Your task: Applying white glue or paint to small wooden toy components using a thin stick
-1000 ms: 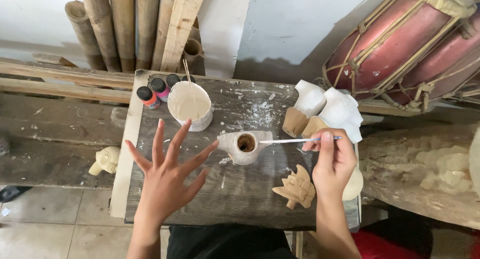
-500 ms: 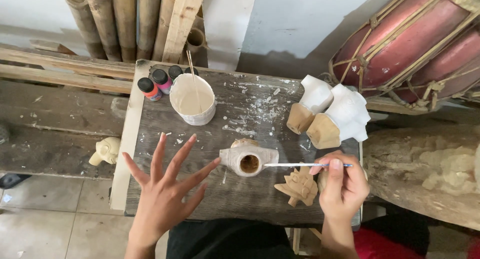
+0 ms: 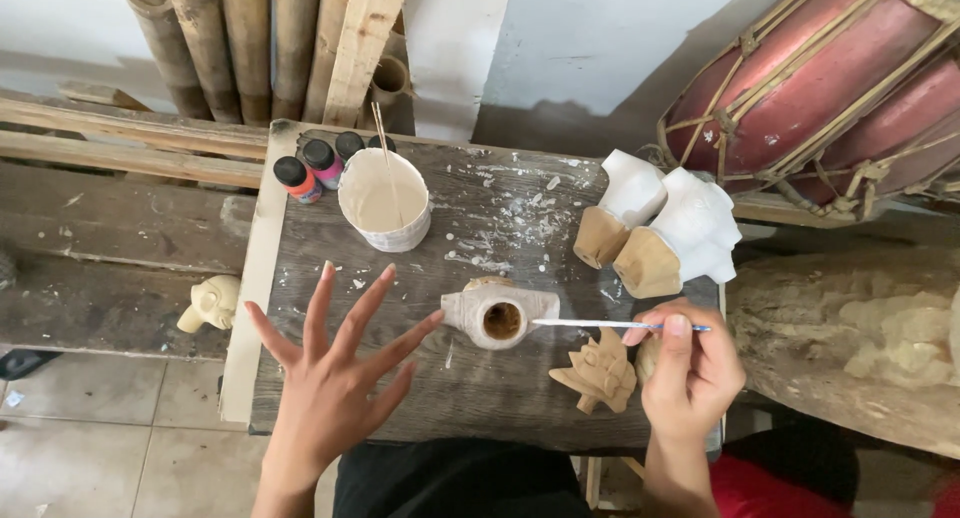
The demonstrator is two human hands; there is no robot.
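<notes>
Here a brush (image 3: 620, 325) is being pinched in the right hand (image 3: 690, 373), its tip being aimed at the carving (image 3: 497, 313) lying mid-board (image 3: 300, 278). The left hand (image 3: 335, 383) is being held splayed, empty; the carving is better steadied before strokes.

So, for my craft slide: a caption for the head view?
Right hand holds brush by unpainted carving; left hand spread open.
</notes>
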